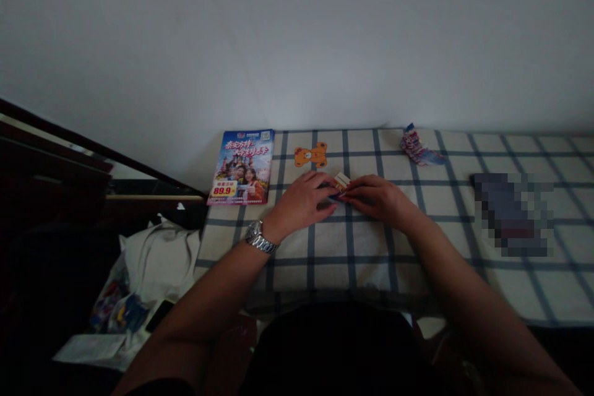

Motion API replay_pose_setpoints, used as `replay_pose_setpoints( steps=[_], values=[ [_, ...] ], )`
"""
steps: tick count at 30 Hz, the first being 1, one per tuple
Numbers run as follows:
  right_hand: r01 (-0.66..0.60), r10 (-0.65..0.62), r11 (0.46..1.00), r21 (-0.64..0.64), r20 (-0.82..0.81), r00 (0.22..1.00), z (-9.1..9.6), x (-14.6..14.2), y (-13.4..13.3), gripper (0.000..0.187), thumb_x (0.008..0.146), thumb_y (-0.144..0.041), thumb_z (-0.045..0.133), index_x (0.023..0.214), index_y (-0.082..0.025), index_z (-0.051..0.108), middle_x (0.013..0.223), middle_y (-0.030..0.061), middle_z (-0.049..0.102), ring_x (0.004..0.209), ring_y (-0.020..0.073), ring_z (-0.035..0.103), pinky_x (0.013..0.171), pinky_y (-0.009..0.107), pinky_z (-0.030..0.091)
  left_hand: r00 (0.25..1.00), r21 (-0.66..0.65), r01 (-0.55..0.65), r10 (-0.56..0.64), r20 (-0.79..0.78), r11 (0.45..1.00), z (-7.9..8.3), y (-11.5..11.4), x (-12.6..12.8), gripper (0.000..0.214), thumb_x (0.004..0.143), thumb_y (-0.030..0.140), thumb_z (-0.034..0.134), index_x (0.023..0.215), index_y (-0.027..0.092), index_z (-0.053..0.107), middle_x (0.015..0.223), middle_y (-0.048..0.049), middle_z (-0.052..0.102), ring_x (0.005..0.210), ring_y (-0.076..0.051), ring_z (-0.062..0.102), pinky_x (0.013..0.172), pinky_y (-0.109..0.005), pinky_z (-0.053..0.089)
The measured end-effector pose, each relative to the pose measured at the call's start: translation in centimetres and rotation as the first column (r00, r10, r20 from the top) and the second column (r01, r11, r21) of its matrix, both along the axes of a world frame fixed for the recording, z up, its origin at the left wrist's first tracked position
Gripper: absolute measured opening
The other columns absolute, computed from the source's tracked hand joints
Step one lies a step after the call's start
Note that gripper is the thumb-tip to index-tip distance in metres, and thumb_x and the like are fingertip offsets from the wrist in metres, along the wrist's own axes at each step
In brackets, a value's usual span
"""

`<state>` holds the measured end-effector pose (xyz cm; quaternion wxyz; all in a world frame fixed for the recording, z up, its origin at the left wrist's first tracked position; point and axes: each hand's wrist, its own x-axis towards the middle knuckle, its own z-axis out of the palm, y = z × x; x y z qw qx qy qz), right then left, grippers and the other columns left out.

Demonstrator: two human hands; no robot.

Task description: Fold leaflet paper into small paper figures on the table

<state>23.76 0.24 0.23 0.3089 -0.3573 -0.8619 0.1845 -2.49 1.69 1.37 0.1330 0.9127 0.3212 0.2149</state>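
Checked cloth (pixel 327 247) carries a flyer (pixel 242 164), bear cutout (pixel 310 155) (orange); both hands (pixel 301 199) (pixel 380 199) pinch paper (pixel 342 180).

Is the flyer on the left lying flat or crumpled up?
Flat: the flyer lies face up on the checked cloth, its edges straight and its printed front open to view.

Mid-frame, paper (pixel 342 180) sits between the left hand (pixel 301 203) and right hand (pixel 379 199), below the bear cutout (pixel 310 155). On the cloth (pixel 327 247), leaflets (pixel 242 164) lie left of centre, a bundle (pixel 415 146) right.
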Motion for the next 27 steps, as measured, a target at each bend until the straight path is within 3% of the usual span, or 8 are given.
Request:
replay_pose_setpoints(
  steps=[6, 13, 27],
  values=[
    [0.064, -0.061, 0.990, -0.123, 0.032, 0.998, 0.6, 0.1, -0.1, 0.014, 0.100, -0.026, 0.064, 0.106, -0.025, 0.076, 0.108, 0.0075, 0.076, 0.096, 0.0234, 0.074, 0.085, 0.038, 0.061, 0.999, 0.020, -0.003, 0.004, -0.049, 1.000, -0.4, 0.1, 0.1, 0.020, 0.104, 0.036, 0.061, 0.111, 0.023, 0.075, 0.112, -0.0054, 0.071, 0.105, -0.024, 0.064, 0.097, -0.043, 0.050],
    [0.212, -0.210, 0.953, -0.219, 0.030, 0.977, 0.7, -0.4, 0.0, 0.012, 0.097, -0.028, 0.067, 0.108, -0.025, 0.070, 0.098, 0.0037, 0.077, 0.084, 0.0217, 0.072, 0.075, 0.033, 0.056, 0.994, -0.050, -0.106, 0.107, 0.025, 0.993, -1.0, 0.4, 0.4, 0.019, 0.105, 0.034, 0.061, 0.119, 0.023, 0.070, 0.107, -0.0045, 0.075, 0.100, -0.023, 0.068, 0.091, -0.040, 0.051],
    [0.349, -0.351, 0.930, -0.111, 0.003, 0.936, 0.0, -1.5, 0.3, 0.011, 0.099, -0.032, 0.068, 0.102, -0.024, 0.076, 0.098, 0.0068, 0.073, 0.085, 0.0231, 0.070, 0.075, 0.037, 0.056, 0.954, -0.117, -0.286, 0.295, 0.060, 0.951, -0.9, -0.2, 1.4, 0.016, 0.103, 0.033, 0.065, 0.113, 0.023, 0.071, 0.099, -0.0036, 0.071, 0.091, -0.021, 0.068, 0.080, -0.035, 0.054]
  ],
)
